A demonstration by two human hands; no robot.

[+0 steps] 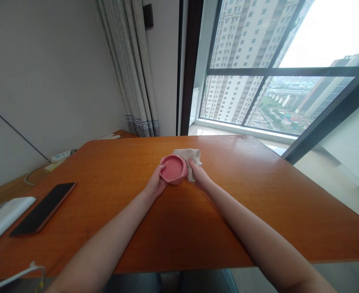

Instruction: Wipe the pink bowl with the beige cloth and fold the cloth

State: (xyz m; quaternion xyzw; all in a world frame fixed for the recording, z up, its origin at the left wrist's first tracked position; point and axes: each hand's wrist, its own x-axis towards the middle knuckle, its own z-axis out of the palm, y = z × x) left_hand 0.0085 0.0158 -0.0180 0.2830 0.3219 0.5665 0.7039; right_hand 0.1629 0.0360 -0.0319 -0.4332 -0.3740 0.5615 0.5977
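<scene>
A pink, faceted shallow dish, perhaps an ashtray [173, 169], is tilted toward me above the middle of the table. My left hand [157, 179] grips its left side, with the thumb on the rim. A pale beige cloth [188, 154] is pinched in my right hand [199, 174] and touches or lies close against the dish's right side. The cloth's upper part spreads behind the dish. Most fingers of both hands are hidden behind what they hold.
The wooden table [130, 156] fills the lower view. At left lie a dark phone-like slab [45, 209], a white object [8, 215] and a white cable [14, 276]. A power strip [62, 156] sits beyond the left edge. A curtain [135, 73] and window stand behind.
</scene>
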